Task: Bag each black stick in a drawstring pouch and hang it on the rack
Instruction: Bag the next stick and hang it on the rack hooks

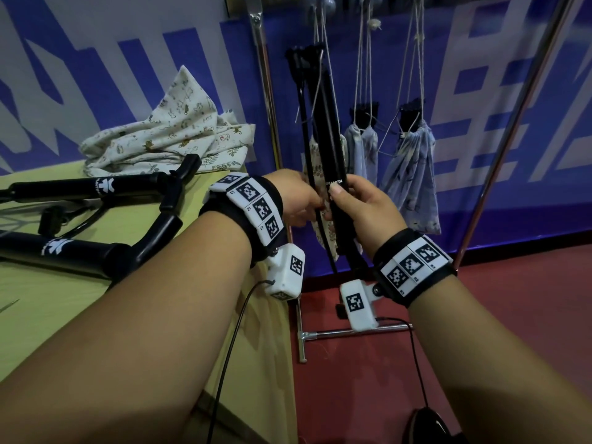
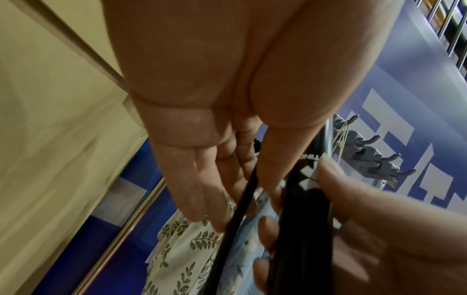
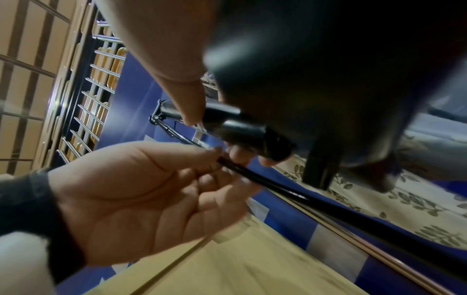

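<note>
A long black stick with a white logo stands upright in front of the rack. My right hand grips its thick body, thumb on the front. My left hand pinches a thin black leg of the same stick between thumb and fingers. A leaf-print drawstring pouch sits around the stick's lower part, behind my hands. Its cords run up to the rack's top. In the left wrist view my right hand wraps the stick, with the pouch beside it.
Two more black sticks lie on the yellow-green table at left, behind them a heap of printed pouches. Two pale blue bagged pouches hang on the rack. Rack posts flank them.
</note>
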### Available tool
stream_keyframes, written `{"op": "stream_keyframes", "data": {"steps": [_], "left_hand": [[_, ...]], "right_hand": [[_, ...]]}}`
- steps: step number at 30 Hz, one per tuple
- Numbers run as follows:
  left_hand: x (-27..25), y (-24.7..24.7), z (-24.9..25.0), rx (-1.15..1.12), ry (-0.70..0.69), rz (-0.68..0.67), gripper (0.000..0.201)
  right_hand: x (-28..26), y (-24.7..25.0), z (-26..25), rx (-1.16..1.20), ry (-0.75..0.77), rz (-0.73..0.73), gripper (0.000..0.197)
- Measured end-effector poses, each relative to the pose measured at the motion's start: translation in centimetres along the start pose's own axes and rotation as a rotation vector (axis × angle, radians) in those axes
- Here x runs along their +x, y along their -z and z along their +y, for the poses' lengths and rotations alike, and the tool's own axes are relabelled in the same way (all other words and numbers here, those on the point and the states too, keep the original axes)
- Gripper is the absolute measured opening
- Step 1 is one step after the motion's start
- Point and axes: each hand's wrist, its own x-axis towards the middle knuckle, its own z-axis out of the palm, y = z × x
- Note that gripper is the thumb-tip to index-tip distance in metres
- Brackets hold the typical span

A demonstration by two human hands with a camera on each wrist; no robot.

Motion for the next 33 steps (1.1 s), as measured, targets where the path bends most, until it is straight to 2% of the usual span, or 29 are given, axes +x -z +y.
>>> {"op": "stream_keyframes", "data": {"steps": [2,5,8,10,12,16,23,27,33], "left_hand": [[-0.2,-0.4,-0.1,0.031,0.021,-0.094,0.015],[-0.3,-0.9,-0.1,0.048,0.012,-0.096,0.023],[-0.5,-1.2,-0.3,0.105,0.029,-0.133,0.02],[-0.9,-1.5,-0.2,0.144,0.012,-0.166,0.014],[-1.2,-1.8,-0.2,0.125,-0.019,-0.166,0.016],[-1.3,-1.8,-0.2,0.029,-0.024,-0.185,0.022],[-1.5,-1.5,0.2,0.09,-0.03,-0.238,0.028],[-1.5,-1.5,0.3,0.187,-0.093,-0.239,0.032],[-1.9,-1.5,0.4,0.141,-0.151,-0.236,0.036]], "right_hand": [[0.1,0.2,-0.4,0.018,0.032,0.018,0.035],[0.2,0.3,-0.7,0.055,0.067,0.033,0.035],[0.5,0.4,-0.8,0.082,0.066,0.079,0.051],[0.5,0.5,-1.0,0.127,0.068,0.086,0.043],[0.5,0.6,-1.1,0.171,0.069,0.067,0.031],[0.4,0.7,-1.5,0.226,0.047,0.053,0.019],[0.4,0.6,-1.9,0.251,0.026,0.08,0.021],[0.3,0.9,-2.4,0.248,0.023,0.085,0.023],[0.0,0.7,-2.7,0.31,0.006,0.103,0.029]]}}
